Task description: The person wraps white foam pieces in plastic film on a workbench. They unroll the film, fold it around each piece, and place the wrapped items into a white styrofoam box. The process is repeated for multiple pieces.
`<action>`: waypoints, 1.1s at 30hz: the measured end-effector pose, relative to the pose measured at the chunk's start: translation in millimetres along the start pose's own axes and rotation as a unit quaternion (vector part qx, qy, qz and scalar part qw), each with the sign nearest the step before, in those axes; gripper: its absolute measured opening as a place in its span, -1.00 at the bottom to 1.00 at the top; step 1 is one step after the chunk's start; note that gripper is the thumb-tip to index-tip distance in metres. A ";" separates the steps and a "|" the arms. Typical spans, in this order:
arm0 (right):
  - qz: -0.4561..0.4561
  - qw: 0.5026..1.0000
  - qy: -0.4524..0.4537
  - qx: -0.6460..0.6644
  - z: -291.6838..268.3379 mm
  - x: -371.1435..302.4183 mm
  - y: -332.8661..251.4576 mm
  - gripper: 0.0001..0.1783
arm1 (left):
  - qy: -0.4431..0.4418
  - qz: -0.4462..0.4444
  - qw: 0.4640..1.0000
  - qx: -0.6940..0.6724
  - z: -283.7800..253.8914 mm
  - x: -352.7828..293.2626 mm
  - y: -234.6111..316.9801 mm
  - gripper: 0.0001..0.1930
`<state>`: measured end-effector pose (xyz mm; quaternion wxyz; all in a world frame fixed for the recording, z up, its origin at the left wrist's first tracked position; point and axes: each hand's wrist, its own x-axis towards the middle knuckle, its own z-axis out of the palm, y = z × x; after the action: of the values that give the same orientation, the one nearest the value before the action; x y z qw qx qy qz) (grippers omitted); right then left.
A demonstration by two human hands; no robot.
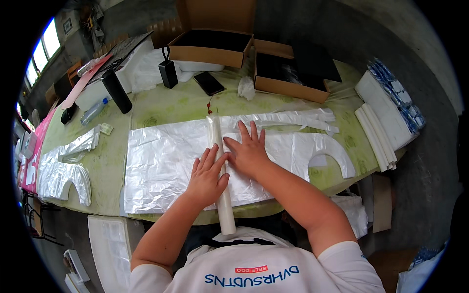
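A long whitish roll (225, 213) lies across a stack of thin white plastic aprons (156, 168), its near end jutting past the table's front edge. My left hand (207, 178) rests with stretched fingers on the middle of the roll. Just to the right, my right hand (248, 152) lies flat and spread on the plastic, its thumb side against the roll. Neither hand is wrapped around anything. The aprons' curved neck cut-out and long strips reach out to the right of my right hand.
More folded white plastic (66, 168) lies at the left. Behind stand a black cylinder (117, 91), a water bottle (94, 112), a phone (209, 83) and open cardboard boxes (290, 80). White rolls (375, 139) and a white box of blue packets (386, 117) sit at the right.
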<state>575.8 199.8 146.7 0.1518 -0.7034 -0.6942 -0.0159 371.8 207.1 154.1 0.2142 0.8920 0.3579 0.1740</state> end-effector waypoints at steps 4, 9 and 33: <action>0.126 0.988 -0.070 -0.047 2.8 51.4 23.8 -0.34 | 0.005 0.000 1.000 -0.002 -2.0 -1.4 -5.0 -0.38; 0.437 0.890 -0.109 -0.064 -55.5 51.4 180.4 -0.17 | 0.016 0.005 1.000 -0.003 -0.6 -3.5 -6.5 -0.38; 0.186 0.981 -0.030 0.038 6.0 8.3 40.8 -0.11 | 0.045 0.025 0.999 -0.009 6.0 -2.6 -11.7 -0.41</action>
<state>615.0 209.6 135.1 0.1580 -0.8139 -0.5558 0.0599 366.2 211.3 142.6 0.2017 0.8900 0.3434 0.2220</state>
